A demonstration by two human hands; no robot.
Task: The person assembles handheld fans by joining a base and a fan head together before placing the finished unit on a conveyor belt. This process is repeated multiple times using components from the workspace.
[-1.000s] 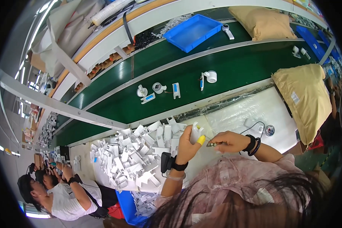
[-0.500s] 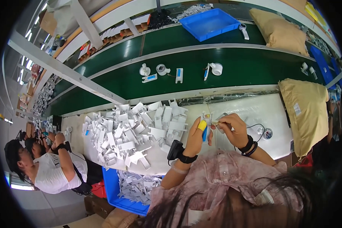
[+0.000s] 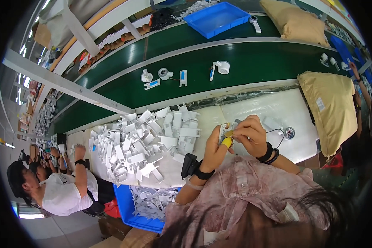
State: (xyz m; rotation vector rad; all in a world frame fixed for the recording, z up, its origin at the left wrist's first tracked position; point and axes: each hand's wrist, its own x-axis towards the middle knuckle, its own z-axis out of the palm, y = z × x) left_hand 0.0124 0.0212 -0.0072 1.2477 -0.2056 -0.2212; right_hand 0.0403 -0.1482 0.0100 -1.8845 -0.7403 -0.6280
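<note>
- Here, a pale table runs beside a green belt, a pile of white plastic pieces heaped on its left part.
- A blue bin sits below the near edge; a co-worker in white is at far left.
- The left hand, with a yellow finger cover, is closed around a small white part over the table.
- The right hand bends its fingers against that part; whether they pinch anything, I cannot tell.

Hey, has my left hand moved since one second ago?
Yes. Judged against the pile of white parts, your left hand has shifted right: it overlapped the pile's right edge then; now a gap shows.
</note>
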